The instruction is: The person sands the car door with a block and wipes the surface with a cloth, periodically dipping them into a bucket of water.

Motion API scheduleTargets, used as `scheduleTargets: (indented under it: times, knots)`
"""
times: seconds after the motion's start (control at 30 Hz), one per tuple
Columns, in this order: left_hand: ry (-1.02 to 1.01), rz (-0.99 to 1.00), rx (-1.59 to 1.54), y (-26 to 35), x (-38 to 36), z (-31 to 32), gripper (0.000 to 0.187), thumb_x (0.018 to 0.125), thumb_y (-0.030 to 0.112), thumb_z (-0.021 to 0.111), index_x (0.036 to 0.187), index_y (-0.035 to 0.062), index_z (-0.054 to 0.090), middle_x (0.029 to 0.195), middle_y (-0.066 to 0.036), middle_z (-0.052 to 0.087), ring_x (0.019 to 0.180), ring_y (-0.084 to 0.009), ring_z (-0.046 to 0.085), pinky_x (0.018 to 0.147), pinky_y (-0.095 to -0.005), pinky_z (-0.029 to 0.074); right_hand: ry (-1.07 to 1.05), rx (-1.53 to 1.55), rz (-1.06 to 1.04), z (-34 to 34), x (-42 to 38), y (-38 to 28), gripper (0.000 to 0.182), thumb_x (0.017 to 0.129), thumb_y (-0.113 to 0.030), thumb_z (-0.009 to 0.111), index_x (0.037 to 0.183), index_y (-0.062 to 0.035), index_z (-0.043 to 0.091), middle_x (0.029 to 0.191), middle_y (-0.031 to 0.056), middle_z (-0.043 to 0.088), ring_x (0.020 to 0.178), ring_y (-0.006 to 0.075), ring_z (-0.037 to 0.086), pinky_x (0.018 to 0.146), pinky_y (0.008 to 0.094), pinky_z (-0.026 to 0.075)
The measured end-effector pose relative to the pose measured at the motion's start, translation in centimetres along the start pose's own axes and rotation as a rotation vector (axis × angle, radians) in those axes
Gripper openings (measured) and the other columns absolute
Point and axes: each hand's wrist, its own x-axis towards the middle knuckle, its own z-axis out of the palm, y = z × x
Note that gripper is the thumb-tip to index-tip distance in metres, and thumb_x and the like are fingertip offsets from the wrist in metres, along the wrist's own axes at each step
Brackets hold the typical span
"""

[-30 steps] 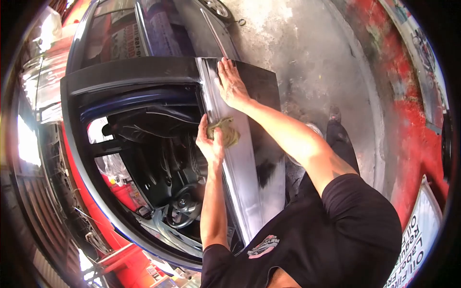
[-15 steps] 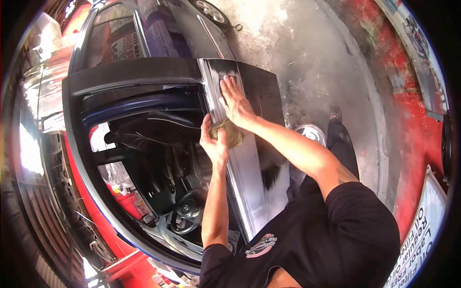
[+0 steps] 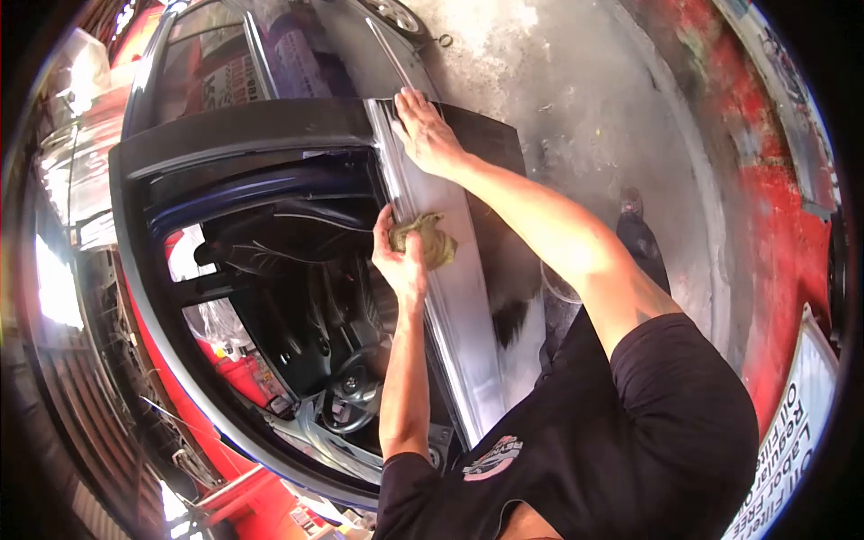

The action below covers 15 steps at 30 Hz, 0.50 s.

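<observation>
In front of me is a black car door (image 3: 243, 126) with an open window frame. Along its outer face runs a band of dull grey, whitish panel (image 3: 459, 315). My right hand (image 3: 427, 135) lies on the far end of that band, its fingers stretched out close together toward the door's edge. What may be under the palm is hidden. My left hand (image 3: 402, 261) is at the window sill, thumb and fingers closed on a crumpled olive-green cloth (image 3: 435, 243) resting over the grey band.
Through the window frame show a steering wheel (image 3: 353, 387) and dark interior. Beyond stands more of the car's dark bodywork (image 3: 333, 54) with a wheel (image 3: 396, 13). A concrete floor (image 3: 576, 135) and red wall (image 3: 765, 243) lie to the right, with a lettered sign (image 3: 783, 450).
My right hand has slid away from me along the grey band to the door's far edge. The left hand stays at the sill with the cloth.
</observation>
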Motion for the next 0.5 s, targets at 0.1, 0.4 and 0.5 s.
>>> scheduleTargets:
  times: [0.1,0.4,0.5]
  knots:
    - [0.006,0.073,0.052,-0.5,0.7,0.1,0.06,0.083,0.01,0.066,0.141,-0.0037,0.062,0.117,-0.013,0.066,0.103,-0.0188,0.063,0.1,-0.0341,0.051,0.057,0.012,-0.136,-0.4,-6.1,-1.7,0.06,0.112,-0.026,0.047,0.162,0.0063,0.035,0.172,0.0286,0.025,0.161,0.045,0.021,0.132,0.0548,0.019]
    - [0.01,0.038,-0.017,-0.3,0.6,0.5,0.06,0.083,0.008,0.065,0.142,-0.0041,0.061,0.119,-0.011,0.065,0.105,-0.0171,0.06,0.101,-0.0322,0.048,-0.009,-0.073,-0.095,0.0,-4.9,-1.0,0.058,0.114,-0.028,0.043,0.163,0.0024,0.035,0.175,0.0228,0.025,0.163,0.0378,0.022,0.132,0.0562,0.018]
    - [0.017,0.031,-0.012,-0.5,0.6,0.2,0.06,0.084,0.01,0.066,0.142,-0.0047,0.06,0.12,-0.014,0.068,0.107,-0.0202,0.064,0.103,-0.0347,0.05,-0.051,-0.022,-0.138,-0.6,-3.1,-0.1,0.059,0.114,-0.028,0.044,0.163,0.0029,0.035,0.174,0.0225,0.026,0.163,0.0392,0.022,0.131,0.0579,0.019]
